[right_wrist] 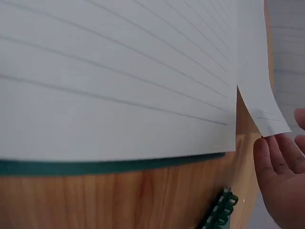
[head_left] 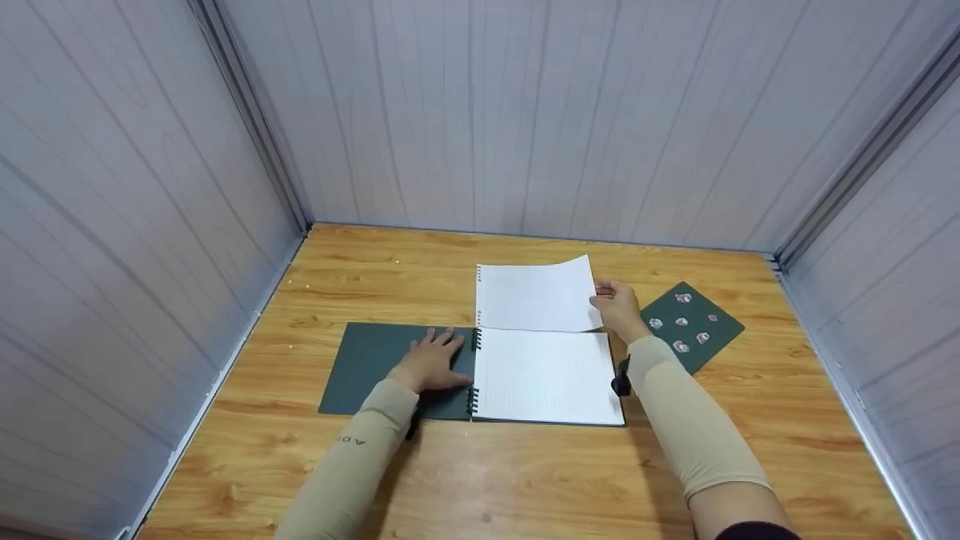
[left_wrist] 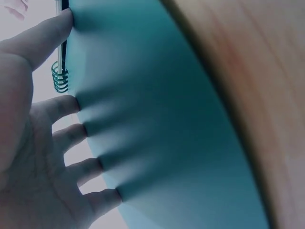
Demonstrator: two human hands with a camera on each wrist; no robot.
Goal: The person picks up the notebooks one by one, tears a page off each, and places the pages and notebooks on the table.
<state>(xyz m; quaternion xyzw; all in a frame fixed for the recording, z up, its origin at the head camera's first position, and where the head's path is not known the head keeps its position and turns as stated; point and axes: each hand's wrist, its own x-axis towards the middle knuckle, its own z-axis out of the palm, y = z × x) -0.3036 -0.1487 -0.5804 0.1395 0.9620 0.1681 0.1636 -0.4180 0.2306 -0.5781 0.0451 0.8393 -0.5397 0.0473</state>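
Observation:
A spiral notebook lies open, its dark green cover point(head_left: 360, 367) folded out to the left and a lined white page point(head_left: 547, 375) facing up. My left hand point(head_left: 431, 364) rests on the cover with spread fingers, the thumb near the black coil point(head_left: 474, 401). Above the page is a loose white sheet point(head_left: 532, 296) with punched holes down its left edge. My right hand point(head_left: 619, 304) holds that sheet by its right edge, where the upper corner curls up. In the right wrist view, fingertips point(right_wrist: 271, 148) meet the sheet's end; the thumb's contact is hard to see there.
A dark green piece with several small stickers point(head_left: 690, 330) lies at an angle to the right, partly behind my right forearm. A green coil point(right_wrist: 221, 210) shows low in the right wrist view. Pale panel walls point(head_left: 480, 120) enclose the wooden table point(head_left: 525, 480) at the back and sides.

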